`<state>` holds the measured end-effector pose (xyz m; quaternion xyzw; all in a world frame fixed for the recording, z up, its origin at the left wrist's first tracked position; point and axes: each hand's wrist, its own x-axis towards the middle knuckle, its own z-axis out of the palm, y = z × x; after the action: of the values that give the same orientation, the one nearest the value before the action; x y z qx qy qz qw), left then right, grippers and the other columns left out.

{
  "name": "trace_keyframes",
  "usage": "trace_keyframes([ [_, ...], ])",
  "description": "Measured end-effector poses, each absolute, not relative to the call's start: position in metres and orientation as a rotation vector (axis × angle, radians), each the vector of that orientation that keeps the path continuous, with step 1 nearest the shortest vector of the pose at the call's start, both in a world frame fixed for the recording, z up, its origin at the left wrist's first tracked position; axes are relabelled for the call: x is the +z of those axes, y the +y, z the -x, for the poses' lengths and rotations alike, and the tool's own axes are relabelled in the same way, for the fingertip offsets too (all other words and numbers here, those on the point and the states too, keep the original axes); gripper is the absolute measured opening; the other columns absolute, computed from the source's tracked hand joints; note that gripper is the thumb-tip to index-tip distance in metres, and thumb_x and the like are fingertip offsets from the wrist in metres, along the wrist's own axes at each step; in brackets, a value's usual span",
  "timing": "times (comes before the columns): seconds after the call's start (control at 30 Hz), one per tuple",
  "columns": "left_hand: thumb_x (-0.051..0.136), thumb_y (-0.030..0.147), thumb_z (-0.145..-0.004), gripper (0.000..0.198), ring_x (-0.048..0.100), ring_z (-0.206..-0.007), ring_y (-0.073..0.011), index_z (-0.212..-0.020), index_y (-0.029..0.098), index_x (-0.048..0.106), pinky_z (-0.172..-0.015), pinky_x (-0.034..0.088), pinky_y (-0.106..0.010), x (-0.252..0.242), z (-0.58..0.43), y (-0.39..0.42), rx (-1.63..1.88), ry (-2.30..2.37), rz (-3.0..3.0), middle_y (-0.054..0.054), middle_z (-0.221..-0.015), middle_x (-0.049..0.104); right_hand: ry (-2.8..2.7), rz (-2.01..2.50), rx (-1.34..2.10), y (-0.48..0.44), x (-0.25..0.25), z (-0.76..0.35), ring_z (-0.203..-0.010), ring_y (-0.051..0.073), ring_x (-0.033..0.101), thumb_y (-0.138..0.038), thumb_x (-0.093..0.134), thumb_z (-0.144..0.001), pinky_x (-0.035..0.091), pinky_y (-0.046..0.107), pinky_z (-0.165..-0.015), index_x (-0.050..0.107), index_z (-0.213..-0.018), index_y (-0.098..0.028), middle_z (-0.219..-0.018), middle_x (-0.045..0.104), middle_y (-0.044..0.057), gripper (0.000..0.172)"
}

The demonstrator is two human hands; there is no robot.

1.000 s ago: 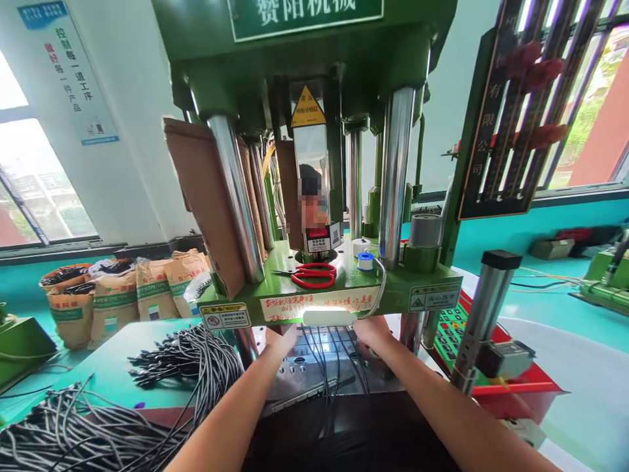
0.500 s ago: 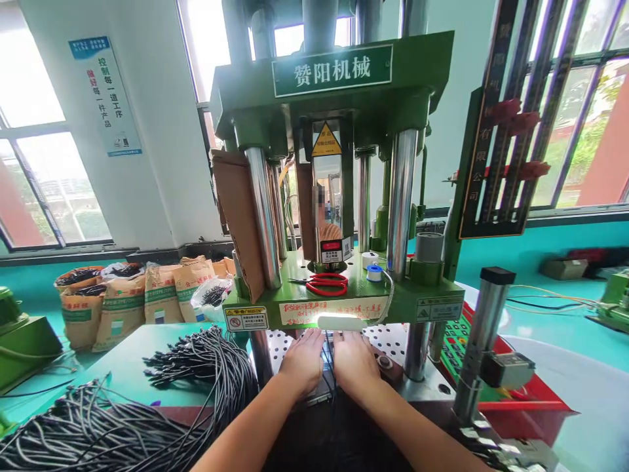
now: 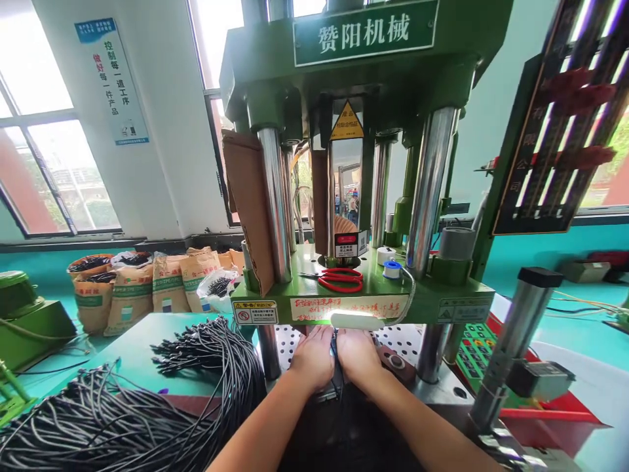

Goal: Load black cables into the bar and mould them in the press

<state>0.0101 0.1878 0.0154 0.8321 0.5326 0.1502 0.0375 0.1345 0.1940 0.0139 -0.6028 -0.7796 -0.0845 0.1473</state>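
Your left hand (image 3: pixel 313 357) and right hand (image 3: pixel 357 354) lie palm down, side by side and almost touching, just under the front lip of the green press (image 3: pixel 363 288). Both are flattened with fingers together, pressing on a few thin black cables (image 3: pixel 337 367) that run between them; whether either hand grips a cable, you cannot tell. The cables lie on the metal plate below the press, mostly hidden by your hands.

Right above your knuckles a white lamp (image 3: pixel 358 320) glows on the press's front edge. On the press's green deck sit red scissors (image 3: pixel 340 279) and, to their right, a small blue-and-white spool (image 3: pixel 392 269). Left of the press, a big heap of black cables (image 3: pixel 147 400) covers the teal table (image 3: pixel 122 357). Behind that table, against the wall, stand brown sacks (image 3: pixel 132 292).
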Motion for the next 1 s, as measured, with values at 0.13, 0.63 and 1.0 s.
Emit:
trace_keyframes([
  [0.13,0.039,0.019,-0.077,0.062,0.033,-0.136,-0.0229,-0.139,0.018,0.038,-0.111,0.025,-0.046,0.014,-0.012,0.189,0.423,1.673,-2.524,-0.008,-0.145,0.042,-2.239,1.7,-0.18,0.194,0.019,-0.153,-0.092,0.019,0.063,-0.03,0.055,-0.092,0.049,0.041,-0.086,0.065,-0.095,-0.016,-0.098,0.067,0.003,0.018],
  [0.63,0.035,0.014,-0.083,0.054,0.033,-0.135,-0.0269,-0.135,0.025,0.045,-0.108,0.024,-0.056,0.007,-0.026,0.193,0.44,1.801,-2.483,-0.005,-0.145,0.043,-2.124,1.765,0.025,0.195,0.008,-0.194,-0.1,0.021,0.061,-0.031,0.051,-0.094,0.047,0.043,-0.089,0.06,-0.112,-0.016,-0.11,0.065,0.007,0.025],
  [1.0,0.042,0.019,-0.082,0.051,0.038,-0.131,-0.0243,-0.132,0.026,0.048,-0.11,0.023,-0.047,0.005,-0.024,0.194,0.474,1.771,-2.499,-0.004,-0.14,0.048,-2.16,1.782,-0.068,0.192,0.013,-0.19,-0.103,0.021,0.058,-0.026,0.047,-0.094,0.043,0.042,-0.091,0.064,-0.102,-0.016,-0.107,0.066,0.007,0.021],
])
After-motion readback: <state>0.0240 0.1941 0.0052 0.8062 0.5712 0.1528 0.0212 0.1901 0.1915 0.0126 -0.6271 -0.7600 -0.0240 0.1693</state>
